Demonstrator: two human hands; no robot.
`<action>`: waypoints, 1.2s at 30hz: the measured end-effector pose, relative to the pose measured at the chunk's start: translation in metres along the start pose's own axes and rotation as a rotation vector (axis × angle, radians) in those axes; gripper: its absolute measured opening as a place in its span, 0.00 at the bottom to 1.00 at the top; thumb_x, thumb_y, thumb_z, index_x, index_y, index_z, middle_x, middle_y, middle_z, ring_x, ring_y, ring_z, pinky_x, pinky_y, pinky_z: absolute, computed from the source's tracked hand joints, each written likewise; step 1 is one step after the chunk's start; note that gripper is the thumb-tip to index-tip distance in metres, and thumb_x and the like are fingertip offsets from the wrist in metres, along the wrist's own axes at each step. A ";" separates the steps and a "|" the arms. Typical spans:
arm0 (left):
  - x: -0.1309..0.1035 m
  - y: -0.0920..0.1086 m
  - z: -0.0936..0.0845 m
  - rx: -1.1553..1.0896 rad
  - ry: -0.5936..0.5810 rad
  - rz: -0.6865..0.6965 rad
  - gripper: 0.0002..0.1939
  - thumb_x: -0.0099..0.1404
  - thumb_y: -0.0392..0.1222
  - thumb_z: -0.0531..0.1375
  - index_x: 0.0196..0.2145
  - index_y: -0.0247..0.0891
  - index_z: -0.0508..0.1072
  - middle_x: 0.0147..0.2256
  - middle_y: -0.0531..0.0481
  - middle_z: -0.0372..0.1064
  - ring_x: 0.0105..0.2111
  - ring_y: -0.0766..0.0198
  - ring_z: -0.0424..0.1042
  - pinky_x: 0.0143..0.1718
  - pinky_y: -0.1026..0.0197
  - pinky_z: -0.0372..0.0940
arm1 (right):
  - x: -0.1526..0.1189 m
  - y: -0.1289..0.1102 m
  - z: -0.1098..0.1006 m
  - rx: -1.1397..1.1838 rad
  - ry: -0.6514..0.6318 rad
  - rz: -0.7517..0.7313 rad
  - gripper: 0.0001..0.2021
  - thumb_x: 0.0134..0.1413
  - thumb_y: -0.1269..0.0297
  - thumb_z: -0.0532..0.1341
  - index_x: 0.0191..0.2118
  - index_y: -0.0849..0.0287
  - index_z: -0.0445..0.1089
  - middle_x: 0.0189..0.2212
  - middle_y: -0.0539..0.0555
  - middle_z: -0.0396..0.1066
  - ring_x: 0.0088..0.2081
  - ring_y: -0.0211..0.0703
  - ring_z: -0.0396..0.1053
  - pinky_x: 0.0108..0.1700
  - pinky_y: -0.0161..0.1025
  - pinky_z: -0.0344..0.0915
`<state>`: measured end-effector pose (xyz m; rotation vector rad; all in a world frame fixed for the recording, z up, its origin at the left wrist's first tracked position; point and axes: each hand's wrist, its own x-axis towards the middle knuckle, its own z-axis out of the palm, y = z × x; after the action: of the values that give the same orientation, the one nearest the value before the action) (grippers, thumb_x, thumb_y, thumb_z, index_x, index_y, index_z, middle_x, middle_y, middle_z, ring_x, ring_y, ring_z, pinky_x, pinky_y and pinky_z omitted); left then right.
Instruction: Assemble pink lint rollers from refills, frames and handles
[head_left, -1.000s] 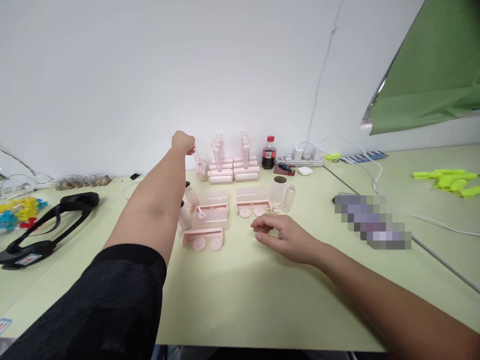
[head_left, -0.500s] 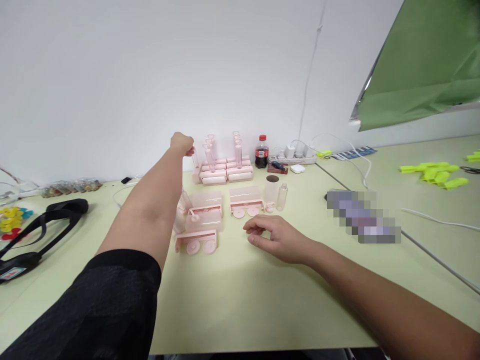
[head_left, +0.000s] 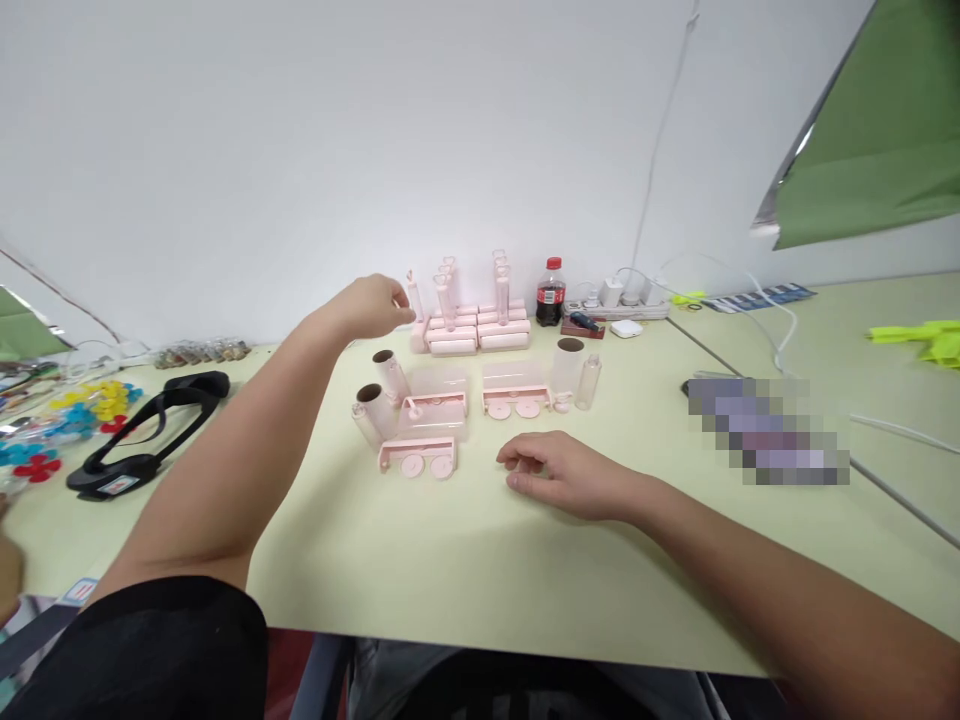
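Seemingly at release, the left hand (head_left: 375,306) hangs loose near the counter's (head_left: 405,560) back-edge pink plastic handle (head_left: 415,300). Grasping needs the empty right hand (head_left: 566,475) uncurled.

No lettering is legible: a red label (head_left: 551,296) wraps the cola bottle (head_left: 553,265) at upper center, a pale sticker (head_left: 120,485) marks black headgear (head_left: 142,464) at left, and a blue-bordered tag (head_left: 80,591) sits on the table (head_left: 480,560) edge, lower left.

Pink rollers (head_left: 504,328), pale green table (head_left: 420,560), red bottle cap (head_left: 554,263)
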<state>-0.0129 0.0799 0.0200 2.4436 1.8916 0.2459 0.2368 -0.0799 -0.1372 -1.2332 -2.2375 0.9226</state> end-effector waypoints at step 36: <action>-0.131 0.030 0.105 -0.054 -0.318 0.288 0.14 0.58 0.42 0.57 0.17 0.40 0.60 0.21 0.47 0.65 0.22 0.57 0.65 0.24 0.58 0.53 | 0.013 0.015 -0.007 0.609 0.702 0.058 0.21 0.46 0.46 0.66 0.39 0.56 0.67 0.36 0.54 0.72 0.39 0.49 0.70 0.40 0.48 0.70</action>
<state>-0.0007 -0.0477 -0.0926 2.5294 1.3918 -0.0811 0.2430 -0.0601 -0.1429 -1.0969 -1.2569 0.9081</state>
